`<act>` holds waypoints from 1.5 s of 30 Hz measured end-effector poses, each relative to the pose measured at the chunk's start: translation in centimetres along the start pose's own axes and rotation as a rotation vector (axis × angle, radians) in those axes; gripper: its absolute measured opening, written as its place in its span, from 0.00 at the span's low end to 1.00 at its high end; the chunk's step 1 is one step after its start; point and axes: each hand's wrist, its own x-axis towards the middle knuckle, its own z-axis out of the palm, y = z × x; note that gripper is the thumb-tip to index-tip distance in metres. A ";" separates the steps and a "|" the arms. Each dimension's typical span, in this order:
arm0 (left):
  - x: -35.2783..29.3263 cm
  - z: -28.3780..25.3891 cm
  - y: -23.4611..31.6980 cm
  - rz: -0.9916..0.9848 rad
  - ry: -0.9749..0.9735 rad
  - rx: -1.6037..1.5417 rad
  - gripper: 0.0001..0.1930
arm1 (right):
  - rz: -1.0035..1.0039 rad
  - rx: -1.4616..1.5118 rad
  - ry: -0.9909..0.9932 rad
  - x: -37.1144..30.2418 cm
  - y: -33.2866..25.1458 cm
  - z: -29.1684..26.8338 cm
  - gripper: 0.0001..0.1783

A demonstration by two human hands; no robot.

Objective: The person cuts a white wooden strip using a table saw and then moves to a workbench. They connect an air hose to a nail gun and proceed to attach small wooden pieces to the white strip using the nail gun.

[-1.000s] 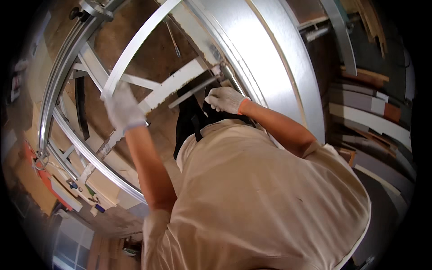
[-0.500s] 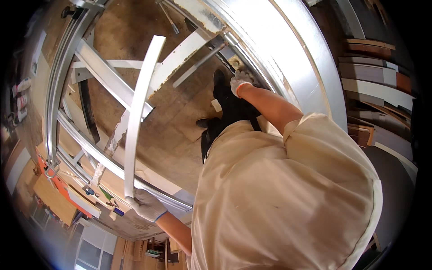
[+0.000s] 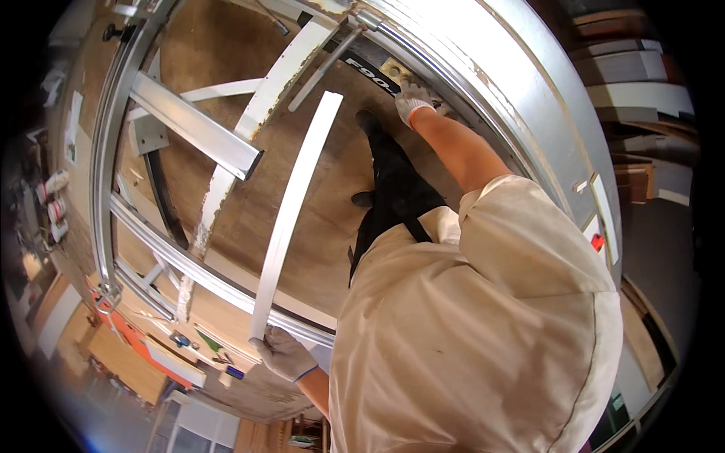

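My left hand [image 3: 285,353], in a white knit glove with a blue cuff, is closed on the near end of a long white strip [image 3: 298,204]. The strip slants up and away over the floor, its far end free between the metal frame and the machine. My right hand [image 3: 415,100], gloved with an orange cuff, reaches to the side of the machine below its metal table [image 3: 513,113]. It is at a small beige block [image 3: 393,70] beside a black labelled panel [image 3: 362,69]. Its fingertips are partly hidden, so I cannot tell what they grip.
A sliding metal frame [image 3: 189,124] with a rail [image 3: 181,249] and chipped white bars spans the left. A thin rod [image 3: 321,75] juts from the machine. Hand tools lie on a bench [image 3: 219,362] at lower left. Stacked boards [image 3: 630,98] stand at right.
My left hand and the strip have shifted right, and the strip's far end has swung right and lower. My right hand has moved slightly up and right along the machine. My view has shifted too.
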 end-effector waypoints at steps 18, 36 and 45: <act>-2.9 5.7 1.2 0.220 -0.050 0.475 0.16 | -0.288 0.736 0.439 -13.2 -3.1 -9.3 0.12; -3.5 4.9 2.3 0.376 0.008 0.742 0.11 | -0.568 0.368 0.725 -1.4 -24.0 -24.7 0.17; -0.9 3.8 -1.0 0.341 -0.075 0.717 0.06 | -0.563 0.365 0.744 -1.4 -24.3 -24.5 0.17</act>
